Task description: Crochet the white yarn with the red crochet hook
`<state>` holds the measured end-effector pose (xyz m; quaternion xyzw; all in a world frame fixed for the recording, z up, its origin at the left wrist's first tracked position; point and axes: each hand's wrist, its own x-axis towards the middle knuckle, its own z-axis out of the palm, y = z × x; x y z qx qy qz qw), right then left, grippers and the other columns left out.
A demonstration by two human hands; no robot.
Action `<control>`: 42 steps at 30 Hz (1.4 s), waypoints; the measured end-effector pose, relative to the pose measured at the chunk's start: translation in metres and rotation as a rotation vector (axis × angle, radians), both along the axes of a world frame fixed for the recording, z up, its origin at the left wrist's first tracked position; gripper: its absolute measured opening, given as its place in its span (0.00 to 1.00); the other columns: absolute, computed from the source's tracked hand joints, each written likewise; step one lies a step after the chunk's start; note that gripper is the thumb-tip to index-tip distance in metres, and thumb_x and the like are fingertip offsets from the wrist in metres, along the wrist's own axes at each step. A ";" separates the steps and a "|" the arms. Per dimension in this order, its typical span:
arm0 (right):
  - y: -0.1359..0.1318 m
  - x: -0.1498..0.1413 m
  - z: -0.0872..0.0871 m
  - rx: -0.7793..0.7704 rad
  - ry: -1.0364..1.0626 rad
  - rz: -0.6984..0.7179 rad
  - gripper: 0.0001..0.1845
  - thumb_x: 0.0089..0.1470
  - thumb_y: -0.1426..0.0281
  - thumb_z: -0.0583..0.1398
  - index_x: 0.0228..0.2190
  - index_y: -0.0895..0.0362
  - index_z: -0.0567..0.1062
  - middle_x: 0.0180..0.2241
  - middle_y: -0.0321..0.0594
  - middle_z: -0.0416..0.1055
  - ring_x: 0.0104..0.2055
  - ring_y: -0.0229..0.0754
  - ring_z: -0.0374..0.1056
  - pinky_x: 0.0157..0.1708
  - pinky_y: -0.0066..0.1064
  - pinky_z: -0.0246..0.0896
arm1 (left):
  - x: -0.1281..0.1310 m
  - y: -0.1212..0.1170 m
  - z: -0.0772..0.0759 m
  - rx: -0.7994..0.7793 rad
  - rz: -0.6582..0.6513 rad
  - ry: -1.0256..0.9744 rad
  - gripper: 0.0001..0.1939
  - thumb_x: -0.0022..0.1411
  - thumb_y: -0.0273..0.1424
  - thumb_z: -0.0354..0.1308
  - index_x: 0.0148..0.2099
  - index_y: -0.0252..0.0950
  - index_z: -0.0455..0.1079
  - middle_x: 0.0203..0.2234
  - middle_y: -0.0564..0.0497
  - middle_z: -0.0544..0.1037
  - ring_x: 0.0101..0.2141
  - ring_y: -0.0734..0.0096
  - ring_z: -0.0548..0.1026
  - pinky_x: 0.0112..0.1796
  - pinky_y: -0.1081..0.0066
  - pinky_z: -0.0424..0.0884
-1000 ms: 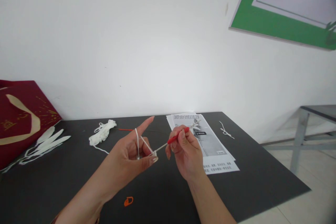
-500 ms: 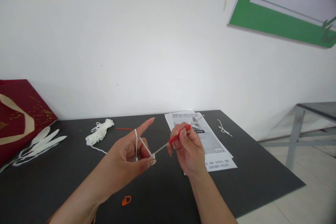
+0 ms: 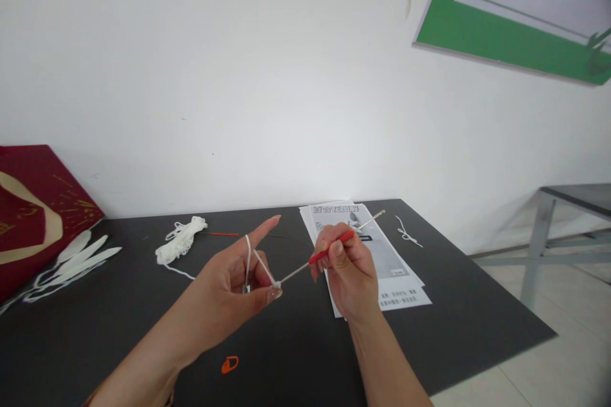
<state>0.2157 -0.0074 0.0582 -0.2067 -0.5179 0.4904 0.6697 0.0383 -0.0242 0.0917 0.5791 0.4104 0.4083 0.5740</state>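
White yarn [image 3: 264, 266] loops over the raised index finger of my left hand [image 3: 229, 289]. The thumb of that hand pinches a small bit of yarn work at its tip, with the other fingers curled. My right hand [image 3: 351, 270] grips a crochet hook [image 3: 333, 248] by its red handle, like a pen. One thin metal end of the hook reaches the pinched yarn; the other end points up and right over the printed sheets. A skein of white yarn [image 3: 181, 238] lies on the table behind my left hand, a strand trailing from it toward that hand.
On the black table [image 3: 286, 362] lie an orange stitch marker [image 3: 230, 365], printed sheets [image 3: 396, 286], a short knotted white yarn piece [image 3: 407, 233] and white petal-shaped pieces [image 3: 79, 262]. A dark red bag [image 3: 71, 203] stands at the left. A red-handled thin tool [image 3: 224, 234] lies beside the skein.
My right hand has shifted slightly right with the crochet hook, whose inner end remains at the pinched yarn. My left hand has barely moved.
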 end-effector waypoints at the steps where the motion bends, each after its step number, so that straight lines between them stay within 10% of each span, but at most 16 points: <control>1: -0.001 0.000 -0.001 0.013 -0.014 -0.023 0.11 0.56 0.62 0.57 0.27 0.56 0.68 0.24 0.32 0.60 0.21 0.33 0.58 0.18 0.26 0.56 | 0.000 0.000 0.000 0.002 0.004 0.007 0.44 0.49 0.26 0.63 0.65 0.42 0.48 0.20 0.57 0.70 0.23 0.73 0.66 0.25 0.73 0.61; 22: -0.020 -0.013 -0.004 0.704 -0.718 -0.389 0.12 0.53 0.78 0.57 0.40 0.54 0.69 0.28 0.40 0.71 0.27 0.40 0.64 0.25 0.32 0.60 | -0.002 0.017 -0.006 0.033 0.314 0.165 0.42 0.44 0.25 0.63 0.62 0.27 0.55 0.18 0.57 0.70 0.21 0.72 0.66 0.26 0.71 0.62; 42: -0.004 -0.012 -0.017 0.281 -0.456 -0.317 0.09 0.54 0.77 0.57 0.36 0.53 0.73 0.30 0.39 0.72 0.32 0.40 0.69 0.32 0.32 0.63 | 0.001 0.027 -0.022 -0.030 0.446 -0.231 0.35 0.43 0.26 0.67 0.55 0.30 0.64 0.17 0.60 0.70 0.23 0.79 0.65 0.29 0.75 0.59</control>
